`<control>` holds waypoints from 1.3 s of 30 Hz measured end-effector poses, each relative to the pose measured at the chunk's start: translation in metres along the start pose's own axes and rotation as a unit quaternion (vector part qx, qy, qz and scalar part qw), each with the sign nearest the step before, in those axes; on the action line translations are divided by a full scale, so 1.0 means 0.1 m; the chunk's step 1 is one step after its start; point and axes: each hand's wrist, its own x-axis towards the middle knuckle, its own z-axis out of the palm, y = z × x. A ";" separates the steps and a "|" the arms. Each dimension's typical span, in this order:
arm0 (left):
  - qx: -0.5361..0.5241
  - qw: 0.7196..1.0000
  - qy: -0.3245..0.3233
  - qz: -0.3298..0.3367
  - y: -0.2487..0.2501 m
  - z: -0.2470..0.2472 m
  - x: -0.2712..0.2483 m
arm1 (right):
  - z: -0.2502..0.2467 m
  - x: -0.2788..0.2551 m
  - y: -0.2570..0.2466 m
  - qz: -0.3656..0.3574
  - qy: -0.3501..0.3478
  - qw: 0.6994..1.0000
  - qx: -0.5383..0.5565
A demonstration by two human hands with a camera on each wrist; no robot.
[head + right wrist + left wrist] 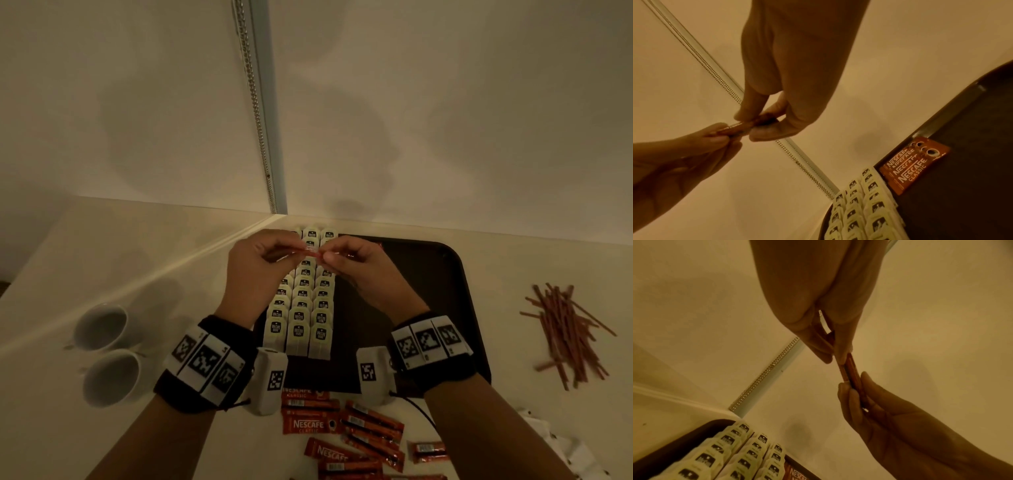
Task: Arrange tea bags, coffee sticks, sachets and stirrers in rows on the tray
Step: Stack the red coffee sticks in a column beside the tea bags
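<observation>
Both hands hover over the far end of the dark tray (448,294) and pinch a small bundle of red coffee sticks (312,253) between them. My left hand (297,249) holds the bundle's left end, my right hand (328,253) its right end. The left wrist view shows the bundle (851,371) held edge-on between the left fingertips (841,356) and the right hand (854,387). Three rows of white tea bags (303,301) fill the tray's left side. A few coffee sticks (910,165) lie on the tray beside the tea bags (865,211).
Several loose coffee sticks (346,435) lie on the counter in front of the tray. A pile of brown stirrers (565,329) sits to the right, white sachets (548,442) at the near right. Two white cups (102,325) stand at the left. A wall rises behind the tray.
</observation>
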 end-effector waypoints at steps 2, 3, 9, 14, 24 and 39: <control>-0.028 0.999 -0.016 -0.012 0.02 0.00 -0.02 | 0.01 -0.02 -0.01 -0.017 0.004 1.000 0.014; -0.043 0.999 -0.015 -0.025 0.02 0.00 -0.03 | 0.02 -0.02 -0.01 -0.024 0.008 0.999 0.025; -0.064 0.995 0.030 -0.068 -0.01 0.01 -0.05 | 0.10 -0.09 -0.04 -0.031 0.008 0.998 -0.060; -0.042 0.997 0.014 -0.063 -0.01 -0.01 -0.05 | 0.13 -0.06 -0.15 -0.008 -0.018 0.986 -0.167; 0.008 0.987 -0.082 -0.140 -0.06 0.02 -0.15 | 0.22 -0.01 -0.30 -0.116 0.033 0.951 -0.285; -0.074 0.992 0.025 -0.100 -0.04 -0.04 -0.09 | 0.09 -0.15 -0.11 0.032 0.067 0.996 0.046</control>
